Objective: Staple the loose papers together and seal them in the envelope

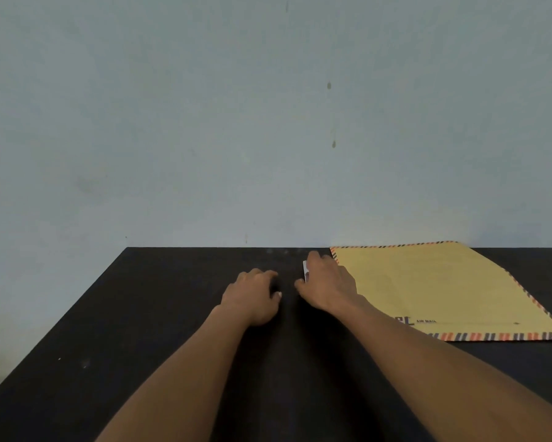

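A yellow air-mail envelope (434,288) with a red and blue striped border lies flat at the back right of the black table (109,330). My right hand (329,282) reaches just left of the envelope's near corner. Its fingers and thumb hold a small white object (305,270), of which only an edge shows. My left hand (252,298) rests on the table close beside it with fingers curled inward. Something dark may sit under those fingers, but it blends into the table. No loose papers show in this view.
The table's back edge meets a pale blue-grey wall (236,122). The table's left edge runs diagonally toward the lower left. Both forearms stretch up from the bottom of the view across the table's middle.
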A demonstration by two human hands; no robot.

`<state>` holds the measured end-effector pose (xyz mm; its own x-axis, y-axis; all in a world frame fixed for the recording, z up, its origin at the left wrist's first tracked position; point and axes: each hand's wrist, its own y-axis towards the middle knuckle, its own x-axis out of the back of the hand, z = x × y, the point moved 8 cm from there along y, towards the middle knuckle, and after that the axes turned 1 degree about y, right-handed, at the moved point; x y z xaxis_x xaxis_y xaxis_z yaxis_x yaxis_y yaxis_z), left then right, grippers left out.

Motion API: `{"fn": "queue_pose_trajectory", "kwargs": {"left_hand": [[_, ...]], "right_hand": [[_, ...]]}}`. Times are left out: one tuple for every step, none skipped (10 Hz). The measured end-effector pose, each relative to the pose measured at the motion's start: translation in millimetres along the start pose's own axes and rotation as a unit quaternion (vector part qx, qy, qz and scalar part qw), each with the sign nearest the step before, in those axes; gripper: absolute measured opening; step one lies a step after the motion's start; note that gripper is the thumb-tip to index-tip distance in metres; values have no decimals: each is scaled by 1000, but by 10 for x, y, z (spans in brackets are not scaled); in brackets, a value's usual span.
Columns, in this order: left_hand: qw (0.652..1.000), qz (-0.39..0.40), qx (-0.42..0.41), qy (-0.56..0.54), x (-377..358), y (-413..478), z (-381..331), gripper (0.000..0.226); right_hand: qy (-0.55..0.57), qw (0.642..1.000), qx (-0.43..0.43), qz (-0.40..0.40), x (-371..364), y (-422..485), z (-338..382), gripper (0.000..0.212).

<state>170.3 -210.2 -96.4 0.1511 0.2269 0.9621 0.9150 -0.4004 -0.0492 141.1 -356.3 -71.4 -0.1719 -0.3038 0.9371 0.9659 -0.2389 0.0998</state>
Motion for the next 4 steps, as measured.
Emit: {"fn": "queue_pose_trajectory", "kwargs": {"left_hand": [[999,-11,-3,31,-29,14,-8,52],[1000,10,-7,17,-30,-63,-26,51],[1000,25,-3,7,47,-193,-70,52],[1000,-9,-15,10,342,-340,-268,55]], "right_hand": [[-10,1000,-2,5,-124,27,-26,56],[2,1000,-1,15,-84,-32,-45,60],[11,1000,10,27,124,-172,-64,55],[21,998,47,39,499,-325,-55,49]]}}
